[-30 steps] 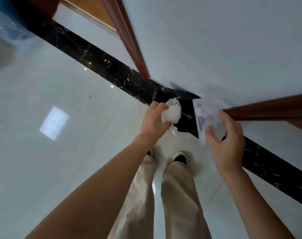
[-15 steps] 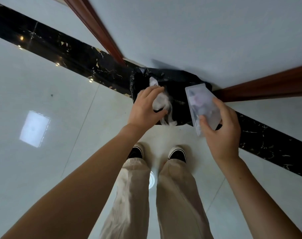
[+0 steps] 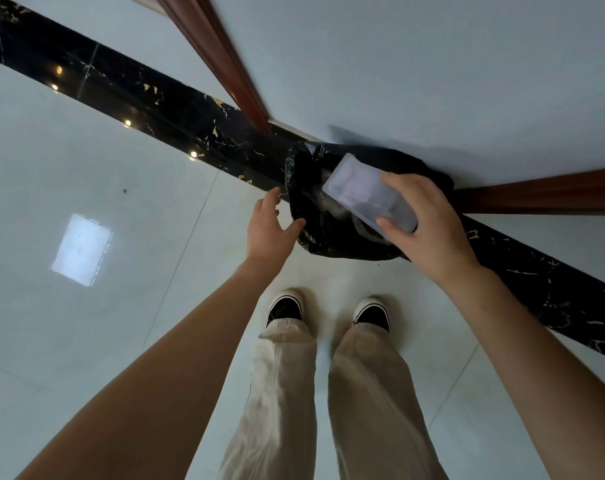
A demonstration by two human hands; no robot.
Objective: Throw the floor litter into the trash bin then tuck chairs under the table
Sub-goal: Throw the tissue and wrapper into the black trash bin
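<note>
A trash bin lined with a black bag (image 3: 323, 239) stands against the wall, just ahead of my feet. My right hand (image 3: 429, 226) holds a clear plastic container (image 3: 367, 192) tilted over the bin's mouth. My left hand (image 3: 270, 230) hovers open at the bin's left rim, holding nothing. Pale crumpled litter (image 3: 328, 199) shows inside the bag, partly hidden by the container.
A white wall (image 3: 432, 71) with reddish-brown wooden trim (image 3: 221, 60) rises behind the bin. A black marble strip (image 3: 138, 95) crosses the glossy white tile floor (image 3: 86, 306). My shoes (image 3: 285, 306) stand close to the bin.
My left hand let go of the crumpled white tissue, which dropped into the bin, and now stands open. My right hand moved the container over the bin's mouth.
</note>
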